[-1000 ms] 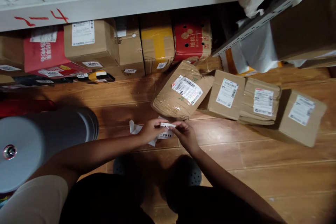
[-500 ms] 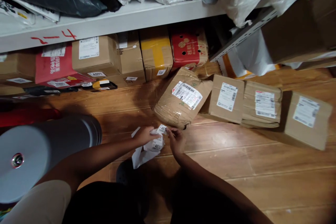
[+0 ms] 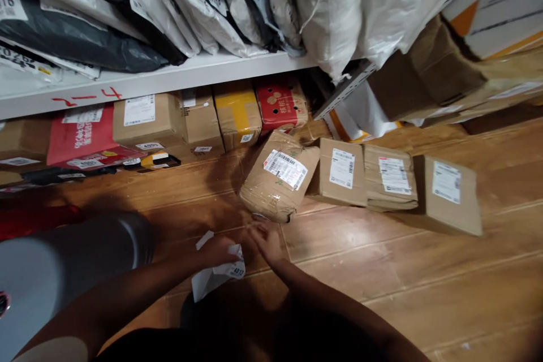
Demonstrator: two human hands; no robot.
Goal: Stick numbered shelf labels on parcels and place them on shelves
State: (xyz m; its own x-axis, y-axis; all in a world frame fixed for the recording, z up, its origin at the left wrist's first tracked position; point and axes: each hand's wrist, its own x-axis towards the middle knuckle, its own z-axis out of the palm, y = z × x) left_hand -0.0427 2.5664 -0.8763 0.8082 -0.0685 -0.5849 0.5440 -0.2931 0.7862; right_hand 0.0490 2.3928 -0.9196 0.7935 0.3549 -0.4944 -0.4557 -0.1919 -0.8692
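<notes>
My left hand (image 3: 217, 251) is closed around a strip of white number labels (image 3: 237, 270), its loose backing paper hanging below the fingers. One label on it reads 4012. My right hand (image 3: 266, 242) is at the near lower edge of a taped brown cardboard box (image 3: 271, 181). A thin white sliver, a label (image 3: 259, 216) seen almost edge-on, shows at its fingertips against the box. Whether the label is stuck down there I cannot tell. The box leans at an angle and carries a large shipping label on top.
Three more brown boxes (image 3: 341, 175) lie in a row to the right on the wooden floor (image 3: 360, 288). Several boxes stand under the white shelf (image 3: 161, 78), which holds bagged parcels (image 3: 331, 5). A grey cylinder (image 3: 85, 260) lies at left.
My right hand has moved from the label strip to the box's near edge, taking a label with it. The left hand still holds the strip. The view has shifted and shows more of the shelf.
</notes>
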